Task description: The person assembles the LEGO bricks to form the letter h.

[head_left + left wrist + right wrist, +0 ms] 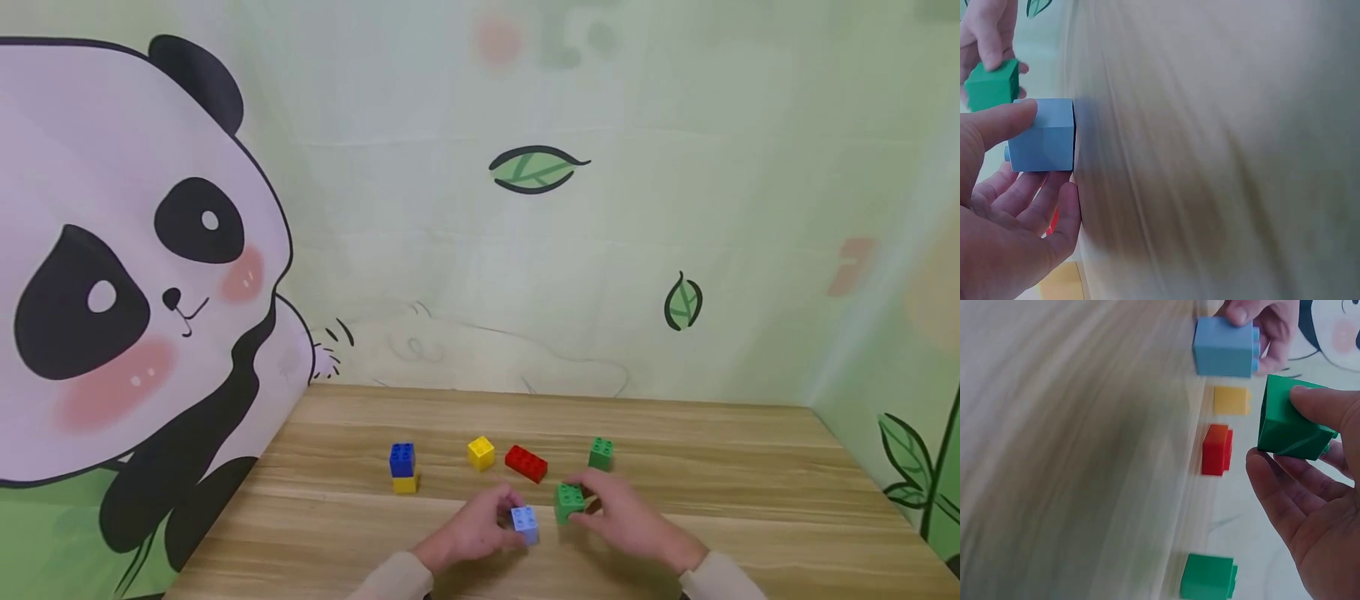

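Near the front of the table my left hand (480, 523) grips a light blue toy building block (525, 525) between thumb and fingers. In the left wrist view this light blue block (1044, 134) sits at the tabletop, its studs facing up. My right hand (626, 515) pinches a green block (569, 503) just right of the blue one. The right wrist view shows that green block (1294, 419) raised off the table and slightly tilted, thumb on one side and fingers on the other. A gap separates the two held blocks.
Behind the hands lie a yellow block (481, 452), a red block (527, 463) and a second green block (601, 452). Farther left, a dark blue block (402, 459) is stacked on a yellow one (405, 484). A panda-printed backdrop (465, 275) borders the wooden table (712, 442).
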The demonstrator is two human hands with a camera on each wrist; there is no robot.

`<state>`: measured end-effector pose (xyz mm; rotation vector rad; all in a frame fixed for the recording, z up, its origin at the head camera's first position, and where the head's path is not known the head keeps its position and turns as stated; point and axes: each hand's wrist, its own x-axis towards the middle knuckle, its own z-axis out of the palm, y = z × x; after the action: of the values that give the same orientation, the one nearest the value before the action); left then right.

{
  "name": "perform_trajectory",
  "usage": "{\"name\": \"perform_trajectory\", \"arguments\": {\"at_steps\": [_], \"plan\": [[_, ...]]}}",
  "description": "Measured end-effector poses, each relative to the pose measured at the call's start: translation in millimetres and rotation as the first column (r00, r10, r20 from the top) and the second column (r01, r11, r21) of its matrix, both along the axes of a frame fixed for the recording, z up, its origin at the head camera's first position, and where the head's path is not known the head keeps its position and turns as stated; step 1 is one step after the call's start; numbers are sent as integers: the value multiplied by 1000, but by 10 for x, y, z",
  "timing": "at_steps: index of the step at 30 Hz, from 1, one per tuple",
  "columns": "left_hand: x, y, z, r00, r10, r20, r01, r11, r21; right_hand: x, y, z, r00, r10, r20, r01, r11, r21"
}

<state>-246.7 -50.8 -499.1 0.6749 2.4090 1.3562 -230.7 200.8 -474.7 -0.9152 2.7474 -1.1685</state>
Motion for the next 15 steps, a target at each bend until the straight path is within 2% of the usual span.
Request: {"name": "perform_trajectory", "arguments": {"at_steps": [4, 11, 15], "plan": [[30, 46, -17, 1000, -5, -18, 5, 1000, -9, 52, -85, 35, 999, 30, -26, -31, 1000, -5], [50, 98, -45, 1000, -10, -10, 10, 1000, -8, 94, -180, 61, 998, 58, 18, -58, 998, -3], [65, 106, -25, 1000, -15, 3, 15, 1000, -6, 99, -224, 46, 997, 77, 31, -77, 997, -1]]}}
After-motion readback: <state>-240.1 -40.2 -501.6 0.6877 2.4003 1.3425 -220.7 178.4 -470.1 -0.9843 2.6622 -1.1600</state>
